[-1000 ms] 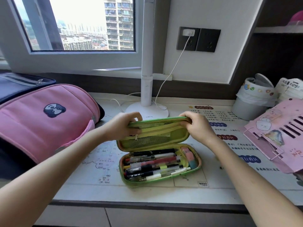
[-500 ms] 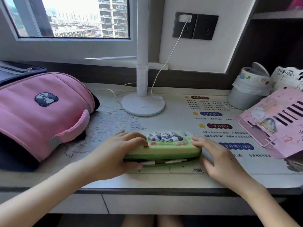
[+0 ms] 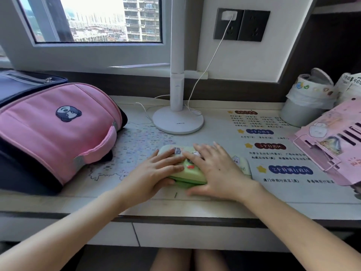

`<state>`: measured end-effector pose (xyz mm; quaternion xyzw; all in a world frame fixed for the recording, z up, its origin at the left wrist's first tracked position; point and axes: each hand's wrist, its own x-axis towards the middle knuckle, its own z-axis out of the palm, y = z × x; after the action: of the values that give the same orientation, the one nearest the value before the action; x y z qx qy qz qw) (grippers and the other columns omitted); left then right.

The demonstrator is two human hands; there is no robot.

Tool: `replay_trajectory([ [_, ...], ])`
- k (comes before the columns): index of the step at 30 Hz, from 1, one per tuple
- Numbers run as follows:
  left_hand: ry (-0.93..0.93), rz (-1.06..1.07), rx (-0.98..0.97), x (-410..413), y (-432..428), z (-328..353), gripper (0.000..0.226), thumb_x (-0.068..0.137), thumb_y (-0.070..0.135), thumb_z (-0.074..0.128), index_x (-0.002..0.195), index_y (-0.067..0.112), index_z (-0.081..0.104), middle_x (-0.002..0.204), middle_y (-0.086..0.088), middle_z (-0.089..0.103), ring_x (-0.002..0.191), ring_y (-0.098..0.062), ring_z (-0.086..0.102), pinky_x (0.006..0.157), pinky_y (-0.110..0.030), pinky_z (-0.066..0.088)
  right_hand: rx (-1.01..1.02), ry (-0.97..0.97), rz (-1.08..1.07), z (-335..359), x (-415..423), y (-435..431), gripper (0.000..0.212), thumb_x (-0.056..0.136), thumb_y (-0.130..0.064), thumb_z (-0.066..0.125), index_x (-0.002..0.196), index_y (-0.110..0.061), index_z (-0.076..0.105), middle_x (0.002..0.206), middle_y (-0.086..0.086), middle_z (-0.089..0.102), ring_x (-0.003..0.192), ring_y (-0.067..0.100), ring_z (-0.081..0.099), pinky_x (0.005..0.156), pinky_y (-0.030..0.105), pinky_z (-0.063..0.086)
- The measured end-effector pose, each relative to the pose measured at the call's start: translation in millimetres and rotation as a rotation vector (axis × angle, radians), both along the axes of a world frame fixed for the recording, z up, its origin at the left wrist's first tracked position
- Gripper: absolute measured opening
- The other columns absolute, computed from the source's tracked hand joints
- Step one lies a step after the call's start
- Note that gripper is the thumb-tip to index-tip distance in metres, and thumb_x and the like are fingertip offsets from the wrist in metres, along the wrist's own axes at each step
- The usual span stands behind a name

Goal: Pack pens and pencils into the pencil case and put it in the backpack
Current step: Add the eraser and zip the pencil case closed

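A green pencil case (image 3: 192, 173) with a cartoon picture on its lid lies closed on the desk mat, near the front edge. My left hand (image 3: 154, 173) lies flat on the lid's left half, thumb at the front seam. My right hand (image 3: 214, 169) presses flat on the lid's right half, fingers straight. The pens and pencils inside are hidden. A pink backpack (image 3: 54, 130) with a panda badge lies on its side at the left of the desk, a hand's width from the case.
A white desk lamp (image 3: 177, 120) stands behind the case, its cable running to a wall socket (image 3: 228, 22). A small bin (image 3: 304, 108) with a liner and a pink slotted board (image 3: 336, 141) sit at the right. The desk's front edge (image 3: 175, 218) is close.
The open lid came down over the pens and the case closed. Both hands moved from the case's ends onto the top of the lid and now press it flat.
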<state>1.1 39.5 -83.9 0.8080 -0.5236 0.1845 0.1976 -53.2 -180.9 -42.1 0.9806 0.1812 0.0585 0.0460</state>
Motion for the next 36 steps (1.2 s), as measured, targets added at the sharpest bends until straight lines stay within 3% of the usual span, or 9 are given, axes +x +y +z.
replay_trajectory([
  [3, 0.085, 0.036, -0.011, 13.2, -13.3, 2.8, 0.033, 0.088, 0.034, 0.049, 0.118, 0.02, 0.056, 0.138, 0.001, 0.05, 0.135, -0.022, 0.034, 0.11, -0.051, 0.028, -0.026, -0.074, -0.022, -2.2, 19.5, -6.0, 0.093, 0.064, -0.079, 0.037, 0.142, -0.028, 0.034, 0.138, 0.014, 0.048, 0.121, 0.033, 0.049, 0.109, 0.052, 0.028],
  [6, 0.677, 0.075, -0.291, 27.5, -29.3, 31.7, 0.024, 0.078, 0.029, 0.067, 0.098, 0.016, 0.07, 0.129, 0.004, 0.057, 0.123, -0.009, 0.046, 0.105, -0.04, 0.038, 0.032, -0.08, -0.053, -1.6, 31.4, -12.9, 0.092, 0.062, -0.079, 0.038, 0.137, -0.027, 0.043, 0.129, 0.014, 0.056, 0.113, 0.033, 0.055, 0.103, 0.05, 0.035],
  [8, 1.018, 0.132, -0.537, 44.9, -38.2, 46.1, 0.024, 0.08, 0.036, 0.063, 0.099, 0.022, 0.07, 0.133, 0.007, 0.051, 0.117, -0.01, 0.051, 0.102, -0.036, 0.04, 0.039, -0.07, -0.06, -0.7, 34.3, -14.4, 0.092, 0.063, -0.078, 0.042, 0.14, -0.028, 0.038, 0.135, 0.014, 0.051, 0.118, 0.032, 0.051, 0.103, 0.046, 0.034],
  [13, 1.358, 0.207, -0.324, 84.0, -55.2, 39.5, 0.047, 0.091, 0.051, 0.04, 0.116, 0.018, 0.062, 0.12, -0.007, 0.063, 0.108, -0.02, 0.061, 0.098, -0.035, 0.046, 0.063, -0.067, -0.028, -4.4, 35.4, -17.8, 0.09, 0.068, -0.071, 0.055, 0.144, -0.03, 0.029, 0.143, 0.012, 0.04, 0.127, 0.03, 0.04, 0.105, 0.043, 0.031],
  [20, 1.267, 0.299, -0.24, 104.0, -59.0, 37.4, 0.048, 0.097, 0.037, 0.037, 0.109, -0.003, 0.06, 0.11, -0.018, 0.066, 0.097, -0.028, 0.063, 0.091, -0.038, 0.048, 0.064, -0.058, -0.023, -4.7, 35.7, -18.7, 0.09, 0.068, -0.073, 0.047, 0.144, -0.029, 0.028, 0.144, 0.011, 0.039, 0.128, 0.029, 0.039, 0.106, 0.042, 0.029],
  [25, 1.43, 0.313, -0.204, 122.0, -55.4, 45.3, 0.021, 0.094, 0.015, 0.047, 0.093, 0.001, 0.063, 0.089, -0.011, 0.066, 0.074, -0.017, 0.063, 0.065, -0.024, 0.054, 0.068, -0.051, -0.01, -4.0, 35.5, -19.2, 0.088, 0.071, -0.069, 0.055, 0.145, -0.029, 0.026, 0.146, 0.01, 0.036, 0.13, 0.028, 0.036, 0.108, 0.041, 0.025],
  [28, 1.434, 0.289, -0.06, 133.8, -45.4, 49.5, 0.019, 0.092, 0.01, 0.049, 0.104, 0.001, 0.061, 0.095, -0.01, 0.065, 0.084, -0.017, 0.06, 0.077, -0.026, 0.054, 0.081, -0.055, -0.005, -5.6, 36.8, -20.3, 0.088, 0.07, -0.069, 0.055, 0.144, -0.029, 0.028, 0.145, 0.01, 0.036, 0.129, 0.028, 0.036, 0.108, 0.042, 0.025],
  [31, 1.145, 0.31, 0.084, 133.2, -44.8, 46.0, 0.022, 0.094, 0.017, 0.049, 0.099, 0.004, 0.065, 0.102, -0.014, 0.066, 0.088, -0.019, 0.057, 0.092, -0.038, 0.048, 0.091, -0.067, -0.002, -7.4, 38.0, -21.4, 0.088, 0.068, -0.071, 0.052, 0.143, -0.029, 0.03, 0.143, 0.01, 0.04, 0.127, 0.029, 0.039, 0.109, 0.045, 0.023],
  [36, 0.52, 0.333, 0.109, 114.3, -30.6, 28.6, 0.018, 0.094, 0.012, 0.044, 0.094, 0.005, 0.061, 0.089, -0.004, 0.061, 0.081, -0.022, 0.054, 0.066, -0.028, 0.042, 0.115, -0.114, -0.021, -11.2, 39.3, -20.9, 0.089, 0.062, -0.075, 0.042, 0.14, -0.032, 0.035, 0.138, 0.008, 0.047, 0.123, 0.027, 0.046, 0.111, 0.056, 0.015],
])
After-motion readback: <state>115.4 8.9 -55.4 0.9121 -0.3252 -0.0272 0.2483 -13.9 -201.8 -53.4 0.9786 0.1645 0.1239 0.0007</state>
